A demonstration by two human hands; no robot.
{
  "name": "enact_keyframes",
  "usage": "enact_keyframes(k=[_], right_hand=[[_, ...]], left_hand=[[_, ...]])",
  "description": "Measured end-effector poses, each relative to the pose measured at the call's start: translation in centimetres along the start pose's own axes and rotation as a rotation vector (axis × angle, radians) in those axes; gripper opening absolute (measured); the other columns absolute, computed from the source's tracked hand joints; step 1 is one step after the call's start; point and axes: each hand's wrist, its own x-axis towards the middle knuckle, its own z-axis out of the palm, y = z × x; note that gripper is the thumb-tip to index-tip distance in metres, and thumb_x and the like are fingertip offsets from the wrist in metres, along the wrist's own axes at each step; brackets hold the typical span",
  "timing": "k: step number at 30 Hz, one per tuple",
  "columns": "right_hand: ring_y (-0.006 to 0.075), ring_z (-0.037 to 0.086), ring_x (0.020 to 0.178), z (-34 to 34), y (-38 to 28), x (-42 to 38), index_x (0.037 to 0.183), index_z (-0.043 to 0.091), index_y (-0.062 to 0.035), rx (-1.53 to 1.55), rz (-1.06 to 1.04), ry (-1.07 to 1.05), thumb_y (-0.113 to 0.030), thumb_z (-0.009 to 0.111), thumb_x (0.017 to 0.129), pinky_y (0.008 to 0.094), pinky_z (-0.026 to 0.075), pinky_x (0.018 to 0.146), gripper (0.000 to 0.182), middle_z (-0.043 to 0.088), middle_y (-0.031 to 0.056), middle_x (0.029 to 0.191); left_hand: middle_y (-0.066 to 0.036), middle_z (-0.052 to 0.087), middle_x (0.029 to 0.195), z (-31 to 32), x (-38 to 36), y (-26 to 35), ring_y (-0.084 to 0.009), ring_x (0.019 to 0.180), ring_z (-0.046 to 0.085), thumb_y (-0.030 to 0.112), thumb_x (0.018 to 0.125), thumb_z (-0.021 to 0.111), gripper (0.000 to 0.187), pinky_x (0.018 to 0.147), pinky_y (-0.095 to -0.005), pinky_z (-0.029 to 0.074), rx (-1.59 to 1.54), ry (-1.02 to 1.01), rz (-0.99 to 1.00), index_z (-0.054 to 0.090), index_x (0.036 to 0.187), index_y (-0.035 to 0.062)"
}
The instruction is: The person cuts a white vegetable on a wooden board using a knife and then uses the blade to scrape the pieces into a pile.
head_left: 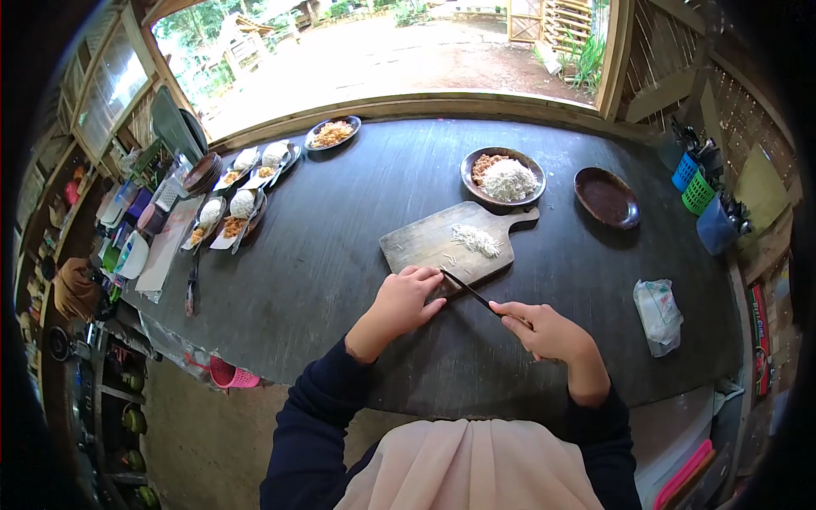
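Note:
My right hand [544, 331] is wrapped round the handle of a dark knife [467, 290], whose blade points up and left over the near edge of a wooden cutting board [416, 248]. At the board's near left edge, beside the blade tip, my left hand [406, 297] has its fingers bent and pressed together; whatever they hold is hidden. A small heap of thin white slices [478, 240] lies on the board, with a few loose pieces nearer the blade. Behind the board a brown plate [470, 185] bears a white heap [508, 179] and some orange-brown food [487, 164].
An empty brown plate [607, 197] and a plastic-wrapped package [657, 317] lie on the right. Utensil baskets [698, 192] stand at the right edge. Several plates of rice and food [242, 204] are on the left, near a knife [192, 289].

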Motion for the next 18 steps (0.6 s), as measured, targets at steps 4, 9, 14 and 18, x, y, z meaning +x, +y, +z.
enact_keyframes(k=[4,9,14,18], right_hand=[[0.0155,0.055,0.045,0.1,0.0,-0.4,0.139,0.055,-0.0160,-0.020,-0.043,0.001,-0.023,0.051,0.103,0.0321,0.051,0.053,0.037,0.059,0.0097,0.065],[0.0140,0.054,0.044,-0.2,-0.2,-1.0,0.138,0.056,-0.0148,-0.035,0.001,0.005,-0.022,0.051,0.103,0.0311,0.050,0.051,0.036,0.060,0.0087,0.066],[0.0136,0.054,0.043,-0.3,-0.1,-1.0,0.137,0.057,-0.0147,-0.021,0.000,0.012,-0.021,0.051,0.102,0.0304,0.049,0.050,0.036,0.058,0.0077,0.063],[0.0091,0.052,0.044,0.4,0.2,-0.2,0.138,0.057,-0.0144,-0.015,-0.034,0.047,-0.016,0.051,0.103,0.0272,0.046,0.046,0.036,0.054,0.0028,0.062]], left_hand=[[-0.007,0.065,0.122,-0.2,-0.1,0.3,-0.0261,0.110,0.060,0.034,0.088,0.067,0.044,0.091,-0.0369,0.051,0.004,-0.012,-0.030,0.066,0.120,0.0039],[-0.002,0.064,0.122,0.7,-0.1,-0.3,-0.0214,0.110,0.059,0.038,0.088,0.064,0.044,0.080,-0.0359,0.052,0.060,0.027,0.007,0.065,0.121,0.0077],[-0.004,0.064,0.122,0.0,-0.1,0.1,-0.0234,0.112,0.060,0.037,0.088,0.064,0.044,0.085,-0.0366,0.052,0.033,-0.001,-0.016,0.065,0.121,0.0066],[-0.007,0.064,0.123,-0.3,-0.1,0.3,-0.0255,0.112,0.060,0.035,0.089,0.065,0.044,0.090,-0.0372,0.052,0.008,-0.039,-0.036,0.065,0.121,0.0050]])
